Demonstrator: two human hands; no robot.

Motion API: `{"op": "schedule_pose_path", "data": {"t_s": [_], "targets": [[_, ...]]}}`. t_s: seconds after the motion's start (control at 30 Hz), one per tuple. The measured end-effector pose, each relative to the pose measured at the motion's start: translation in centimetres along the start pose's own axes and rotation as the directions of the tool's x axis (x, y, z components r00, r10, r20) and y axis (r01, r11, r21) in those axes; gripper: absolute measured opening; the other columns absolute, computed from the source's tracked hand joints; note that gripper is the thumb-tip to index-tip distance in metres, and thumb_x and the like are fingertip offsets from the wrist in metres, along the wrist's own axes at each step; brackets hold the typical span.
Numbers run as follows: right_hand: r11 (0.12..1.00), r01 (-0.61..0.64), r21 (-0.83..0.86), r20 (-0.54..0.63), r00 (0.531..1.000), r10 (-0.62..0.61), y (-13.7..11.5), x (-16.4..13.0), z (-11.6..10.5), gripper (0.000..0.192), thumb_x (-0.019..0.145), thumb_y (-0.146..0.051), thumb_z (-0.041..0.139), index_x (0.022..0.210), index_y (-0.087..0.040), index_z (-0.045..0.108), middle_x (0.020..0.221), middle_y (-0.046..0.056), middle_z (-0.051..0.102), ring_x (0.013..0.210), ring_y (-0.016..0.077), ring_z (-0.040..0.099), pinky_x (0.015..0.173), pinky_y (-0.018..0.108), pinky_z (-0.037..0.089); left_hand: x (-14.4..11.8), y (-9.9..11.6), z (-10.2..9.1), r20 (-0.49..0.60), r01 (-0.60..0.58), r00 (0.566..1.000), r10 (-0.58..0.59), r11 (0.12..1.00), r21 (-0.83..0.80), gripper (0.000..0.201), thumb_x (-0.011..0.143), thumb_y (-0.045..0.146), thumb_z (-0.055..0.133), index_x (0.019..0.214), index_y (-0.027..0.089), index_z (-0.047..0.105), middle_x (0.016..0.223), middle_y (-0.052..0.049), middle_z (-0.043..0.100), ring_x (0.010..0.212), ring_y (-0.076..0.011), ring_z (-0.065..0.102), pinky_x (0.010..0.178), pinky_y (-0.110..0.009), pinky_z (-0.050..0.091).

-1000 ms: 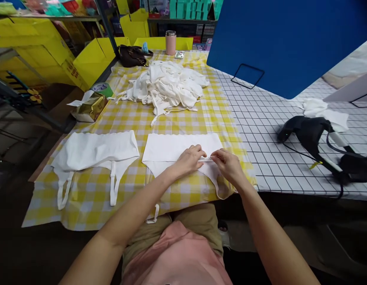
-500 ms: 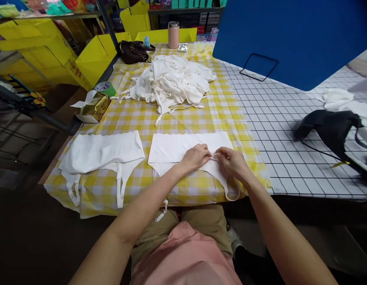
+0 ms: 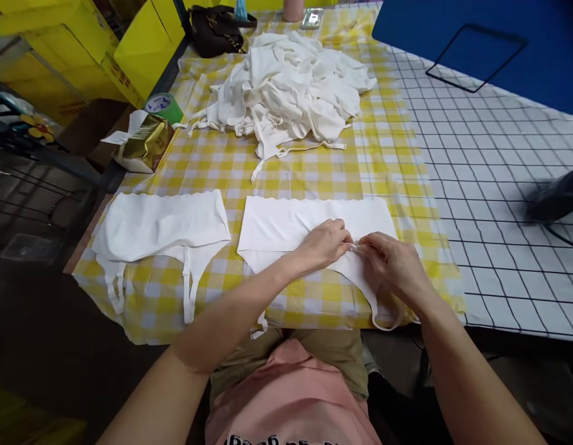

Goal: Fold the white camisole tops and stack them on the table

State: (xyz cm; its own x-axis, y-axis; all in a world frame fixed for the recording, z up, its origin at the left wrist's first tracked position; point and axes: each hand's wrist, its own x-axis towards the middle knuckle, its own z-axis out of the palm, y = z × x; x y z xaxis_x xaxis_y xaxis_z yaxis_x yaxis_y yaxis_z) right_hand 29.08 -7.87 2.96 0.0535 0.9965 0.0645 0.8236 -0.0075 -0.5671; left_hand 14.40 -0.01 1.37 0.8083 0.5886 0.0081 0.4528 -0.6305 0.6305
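Observation:
A white top (image 3: 286,222) lies flat on the yellow checked tablecloth (image 3: 314,179) near the table's front edge, its straps hanging over the edge. My left hand (image 3: 324,245) and my right hand (image 3: 392,266) rest on its middle, fingertips meeting and pinching a small thin piece, perhaps a strap or tag, on the fabric. A second white top (image 3: 163,225) lies spread out to the left, untouched.
A heap of white tops (image 3: 290,93) sits at the back. A gold box (image 3: 144,145) and green tape roll (image 3: 159,105) lie at the left edge, a dark bag (image 3: 216,28) behind. A grid-patterned cloth (image 3: 490,185), blue board (image 3: 481,43) and black garment (image 3: 557,198) are right.
The view has dipped down and closer to the table. Both hands stay together on the middle of the white top, still pinching the same spot.

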Motion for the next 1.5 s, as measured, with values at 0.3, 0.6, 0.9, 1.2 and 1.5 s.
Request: {"op": "schedule_pose_path", "data": {"t_s": [0.3,0.6,0.9,1.2,1.5], "targets": [[0.992,0.014,-0.129,0.019,1.0,-0.011,0.4,0.1,0.4,0.018,0.08,-0.022,0.041,0.07,-0.023,0.057,0.073,0.006,0.062,0.062,0.0183,0.053,0.056,0.029,0.035,0.3,0.0,-0.1,0.018,0.022,1.0,-0.022,0.999,-0.029,0.014,0.085,0.021,0.05,0.081,0.016,0.063,0.087,-0.003,0.056,0.086,-0.0161,0.052,0.079,-0.028,0.042],[0.973,0.02,-0.229,-0.023,0.999,-0.026,0.0,-0.1,1.0,0.019,0.08,-0.018,0.039,0.071,-0.021,0.055,0.074,0.006,0.062,0.061,0.0173,0.052,0.055,0.027,0.033,0.2,0.2,0.0,0.002,0.011,1.0,-0.011,1.0,0.009,0.014,0.085,0.019,0.05,0.083,0.015,0.063,0.087,-0.004,0.056,0.088,-0.0166,0.052,0.08,-0.028,0.043],[0.994,-0.043,-0.097,-0.138,0.99,0.029,-0.7,-0.3,2.0,0.018,0.082,-0.026,0.042,0.071,-0.02,0.056,0.074,0.006,0.062,0.063,0.0175,0.053,0.057,0.028,0.034,0.1,0.3,0.1,-0.016,0.013,1.0,-0.013,1.0,0.015,0.016,0.086,0.021,0.051,0.082,0.013,0.064,0.085,-0.005,0.055,0.085,-0.0168,0.052,0.078,-0.028,0.043],[0.564,-0.315,0.764,0.058,0.903,0.425,-3.0,-5.5,-0.1,0.027,0.073,-0.042,0.061,0.087,-0.02,0.055,0.054,-0.005,0.048,0.052,0.0107,0.046,0.05,0.021,0.037,-1.1,0.1,-1.2,0.063,-0.047,0.997,0.055,0.991,-0.126,0.022,0.075,0.02,0.059,0.095,0.015,0.063,0.094,-0.005,0.052,0.096,-0.0183,0.05,0.085,-0.028,0.042],[0.469,-0.349,0.811,-0.097,0.711,0.696,-3.2,-14.0,2.8,0.036,0.071,-0.041,0.066,0.099,-0.02,0.056,0.079,0.001,0.064,0.075,0.0147,0.06,0.073,0.027,0.046,-0.7,0.3,-1.7,0.143,0.046,0.99,-0.018,0.981,-0.19,0.026,0.08,0.016,0.043,0.095,0.015,0.066,0.096,-0.006,0.053,0.096,-0.0164,0.052,0.087,-0.025,0.041]]}}
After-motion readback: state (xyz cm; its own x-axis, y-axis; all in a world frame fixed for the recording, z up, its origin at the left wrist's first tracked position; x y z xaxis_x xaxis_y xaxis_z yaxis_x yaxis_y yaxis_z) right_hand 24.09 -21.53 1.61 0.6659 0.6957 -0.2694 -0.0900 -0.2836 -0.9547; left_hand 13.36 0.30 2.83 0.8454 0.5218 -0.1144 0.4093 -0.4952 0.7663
